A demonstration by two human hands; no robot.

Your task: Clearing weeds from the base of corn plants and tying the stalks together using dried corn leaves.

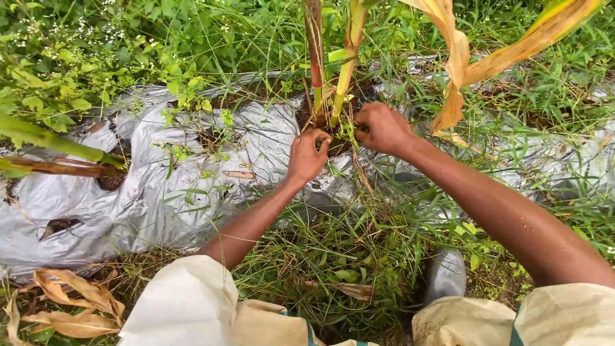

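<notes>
My left hand is closed around thin grass blades at the base of two upright plant stalks, one reddish and one yellow-green. My right hand is clenched on weeds just right of the same stalks. Both hands sit at a hole in the silver plastic mulch sheet, where the stalks come out of dark soil. My fingertips are partly hidden among grass.
Another stalk lies slanted out of a second hole at the left. Dry yellow leaves hang at the upper right, more lie at the lower left. Thick grass and weeds surround the sheet. A grey boot toe shows below.
</notes>
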